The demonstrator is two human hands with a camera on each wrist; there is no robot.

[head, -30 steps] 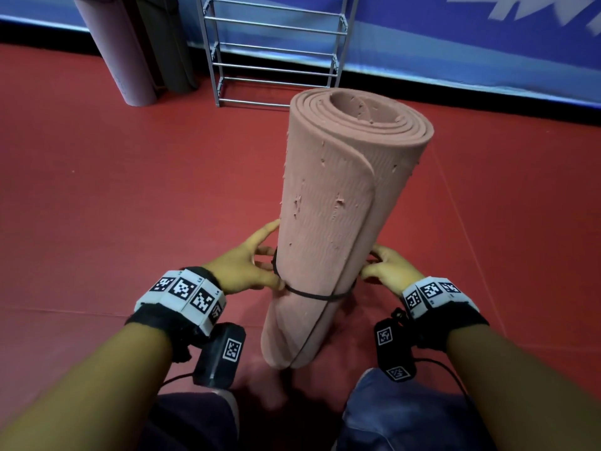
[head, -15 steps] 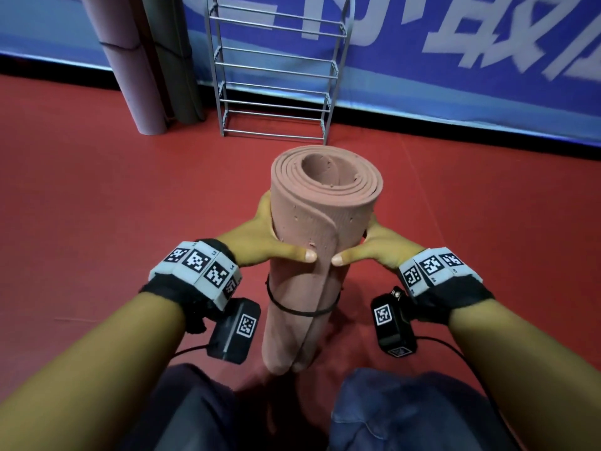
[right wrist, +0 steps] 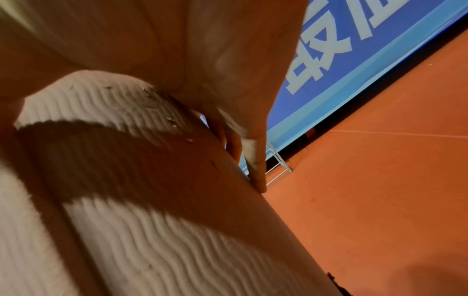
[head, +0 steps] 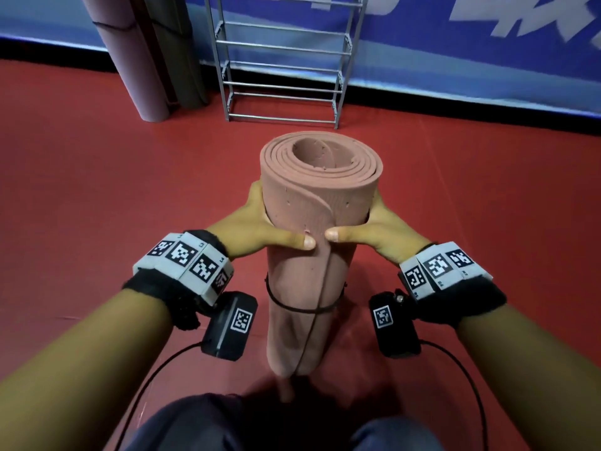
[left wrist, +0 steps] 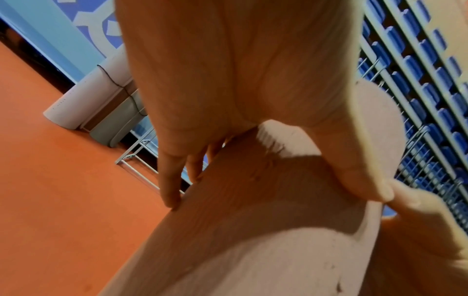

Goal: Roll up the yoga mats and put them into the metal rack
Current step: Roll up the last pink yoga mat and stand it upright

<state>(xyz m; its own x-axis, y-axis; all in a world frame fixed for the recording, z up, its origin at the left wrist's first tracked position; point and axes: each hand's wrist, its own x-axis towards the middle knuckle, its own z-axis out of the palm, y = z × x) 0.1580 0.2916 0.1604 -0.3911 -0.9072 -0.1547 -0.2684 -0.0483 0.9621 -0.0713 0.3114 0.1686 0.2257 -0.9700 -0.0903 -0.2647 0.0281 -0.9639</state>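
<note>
A rolled pink yoga mat (head: 312,203) stands upright on the red floor between my knees, bound low down by a black elastic band (head: 302,309). My left hand (head: 260,222) grips its left side just under the top, thumb across the front. My right hand (head: 374,222) grips the right side the same way, and the two thumb tips nearly meet. In the left wrist view the left hand's fingers (left wrist: 172,180) wrap round the mat (left wrist: 253,220). In the right wrist view the right hand's fingers (right wrist: 255,160) lie along the ribbed mat (right wrist: 152,230). The metal rack (head: 283,60) stands straight ahead against the wall.
Two other rolled mats, a pink one (head: 130,60) and a dark one (head: 175,53), lean upright against the blue banner wall (head: 455,43) left of the rack. Red floor (head: 97,190) lies between me and the rack.
Both hands left the elastic band low on the mat and moved up to grip it near its top. The mat now stands more upright and the view has tilted toward the rack.
</note>
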